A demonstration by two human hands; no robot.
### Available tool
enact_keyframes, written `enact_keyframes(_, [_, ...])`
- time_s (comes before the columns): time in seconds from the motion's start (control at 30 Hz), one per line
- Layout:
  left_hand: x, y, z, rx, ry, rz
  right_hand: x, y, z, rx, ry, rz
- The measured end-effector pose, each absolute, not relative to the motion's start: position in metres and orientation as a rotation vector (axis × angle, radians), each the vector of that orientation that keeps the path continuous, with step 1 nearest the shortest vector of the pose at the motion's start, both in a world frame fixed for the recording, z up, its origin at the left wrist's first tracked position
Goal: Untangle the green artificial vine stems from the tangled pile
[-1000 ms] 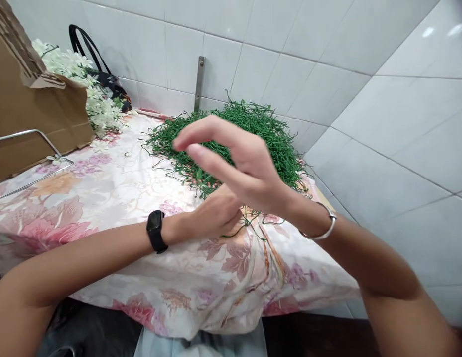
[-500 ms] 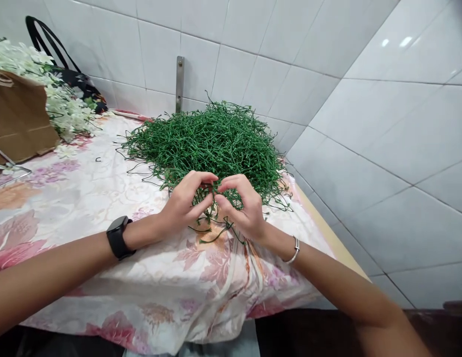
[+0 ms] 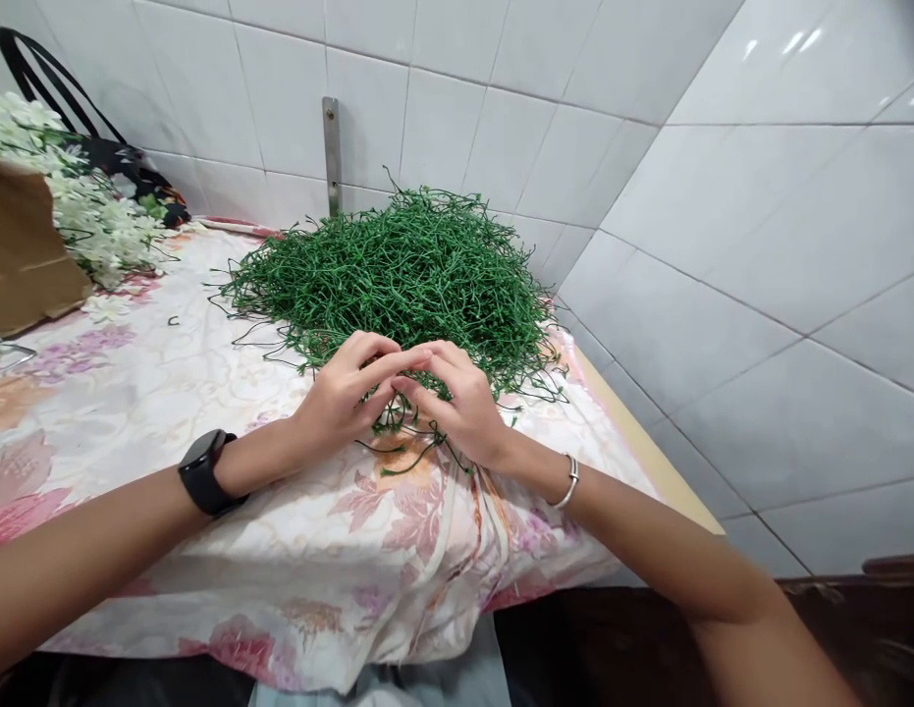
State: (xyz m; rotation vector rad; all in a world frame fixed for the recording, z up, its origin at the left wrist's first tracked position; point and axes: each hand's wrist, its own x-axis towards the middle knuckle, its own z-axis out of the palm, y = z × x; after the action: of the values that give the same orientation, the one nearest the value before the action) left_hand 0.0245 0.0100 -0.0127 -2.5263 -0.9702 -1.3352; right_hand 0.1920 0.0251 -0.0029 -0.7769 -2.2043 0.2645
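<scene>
My left hand [image 3: 353,385] and my right hand [image 3: 462,405] meet fingertip to fingertip at the front edge of a big heap of green artificial flower stems [image 3: 404,270]. Both are closed in a pinch, thumbs and forefingers pressed together around a green stem that the fingers now mostly cover. Below and between the hands, several loose green stems [image 3: 416,462] lie on the floral cloth [image 3: 280,550], partly hidden by the fingers.
White artificial flowers [image 3: 114,231] lie at the left behind a brown cardboard piece [image 3: 29,250], with a dark bag [image 3: 125,162] beyond. A metal bracket [image 3: 331,157] is fixed to the tiled wall [image 3: 722,236], which closes off the back and right.
My fingers have closed in tighter, the left forefinger now reaching over to the right fingertips and covering the stem. The whole view has shifted slightly, so everything sits further left.
</scene>
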Motion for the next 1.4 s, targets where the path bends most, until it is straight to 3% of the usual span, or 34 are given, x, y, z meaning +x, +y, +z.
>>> enact_keyframes(0.27, [0.024, 0.016, -0.018, -2.422, -0.900, -1.220, 0.192, 0.029, -0.006, -0.772, -2.114, 0.500])
enact_keyframes(0.53, [0.023, 0.017, -0.015, -2.389, -0.965, -1.096, 0.200, 0.039, -0.002, -0.693, -2.298, -0.013])
enact_keyframes(0.87, [0.021, 0.015, -0.012, -2.306, -1.074, -0.954, 0.202, 0.048, -0.004, -0.561, -2.340, -0.245])
enact_keyframes(1.23, [0.021, 0.015, -0.011, -2.284, -1.030, -0.935, 0.206, 0.047, -0.008, -0.567, -2.204, -0.305])
enact_keyframes(1.4, [0.020, 0.018, -0.013, -2.271, -1.019, -0.874, 0.205, 0.046, -0.008, -0.590, -2.290, -0.092])
